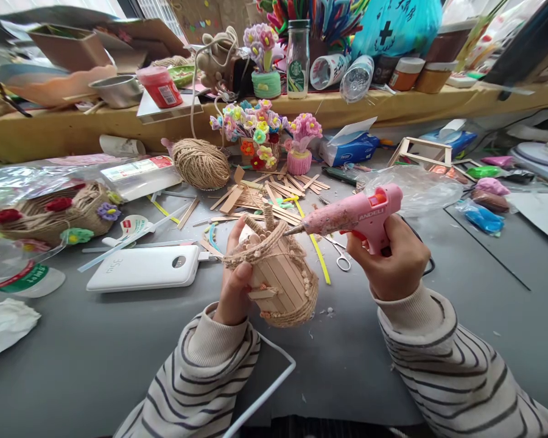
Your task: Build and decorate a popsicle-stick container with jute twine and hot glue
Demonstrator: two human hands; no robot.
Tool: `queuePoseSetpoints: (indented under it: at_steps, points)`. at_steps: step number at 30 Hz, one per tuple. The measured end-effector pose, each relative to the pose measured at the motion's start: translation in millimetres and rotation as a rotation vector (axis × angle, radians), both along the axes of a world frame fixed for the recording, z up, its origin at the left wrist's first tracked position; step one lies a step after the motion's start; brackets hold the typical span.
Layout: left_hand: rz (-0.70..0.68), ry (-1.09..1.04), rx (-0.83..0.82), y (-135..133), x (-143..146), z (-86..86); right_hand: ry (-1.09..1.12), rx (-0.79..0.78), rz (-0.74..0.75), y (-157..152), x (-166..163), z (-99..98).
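Note:
My left hand (234,281) is closed around a small basket made of popsicle sticks (281,280), trimmed with jute twine and beads, held tilted above the grey table. My right hand (393,258) grips a pink hot glue gun (356,217). Its metal nozzle points left and touches the twine rim at the basket's top. A twine-wrapped handle stub rises from the basket just behind the nozzle.
A white power bank (144,267) lies left of the basket, small scissors (340,252) right of it. Behind are loose popsicle sticks (265,198), a jute twine ball (201,163), clay flower pots (260,134), a twine basket in plastic (55,213), a tissue pack (349,149) and a cluttered wooden shelf (50,131).

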State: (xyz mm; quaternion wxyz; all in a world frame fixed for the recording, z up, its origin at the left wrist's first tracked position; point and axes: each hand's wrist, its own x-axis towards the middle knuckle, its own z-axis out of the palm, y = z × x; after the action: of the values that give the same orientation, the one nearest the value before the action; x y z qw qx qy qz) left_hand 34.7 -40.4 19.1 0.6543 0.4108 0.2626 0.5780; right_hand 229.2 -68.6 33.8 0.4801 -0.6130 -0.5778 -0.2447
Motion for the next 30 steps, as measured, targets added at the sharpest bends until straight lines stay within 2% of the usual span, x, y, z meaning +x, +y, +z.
queuePoseSetpoints:
  at_steps: [6,30]
  points:
    - [0.019,0.011,-0.041,-1.5,1.4,2.6,0.01,-0.013,-0.003,0.1,-0.3,0.5]
    - [0.077,-0.002,-0.031,-4.1,8.1,7.5,-0.052,0.004,-0.001,1.4,3.6,-0.9]
